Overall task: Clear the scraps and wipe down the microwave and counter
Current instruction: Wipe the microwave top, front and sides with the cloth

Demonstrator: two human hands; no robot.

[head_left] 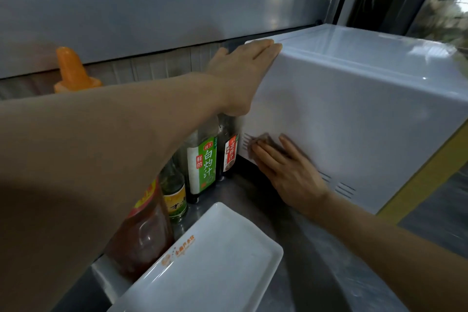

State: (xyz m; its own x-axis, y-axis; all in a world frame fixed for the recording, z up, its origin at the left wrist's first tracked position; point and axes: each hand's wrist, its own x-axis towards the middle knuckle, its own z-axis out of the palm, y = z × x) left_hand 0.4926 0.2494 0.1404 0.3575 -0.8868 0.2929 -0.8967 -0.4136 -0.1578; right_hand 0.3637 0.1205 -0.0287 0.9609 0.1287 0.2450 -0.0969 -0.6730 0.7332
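While your left hand (244, 68) lies flat and spread against the upper rear corner of the microwave (354, 109), holding nothing, your right hand (286, 170) presses a small dark cloth (266, 140) under extended fingers against the lower side panel, at about six o'clock from the left hand. The cloth sits just beside the vent slots (247, 142); most of it is hidden beneath the fingers and blurred, so its shape is hard to tell. It looks soft and limp, so pin it under flat fingers rather than pinching it. The microwave will likely feel heavy and rigid with a slick white shell, and it may slide on the steel counter (304, 248), so bracing at a top corner makes sense. It stands toward three o'clock in the head view, its long axis running from ten o'clock to four o'clock, its side panel facing you. The sauce bottles (202, 159) stand crowded just beside its rear corner at nine o'clock and could tip; a white tray (207, 266) rests at six o'clock
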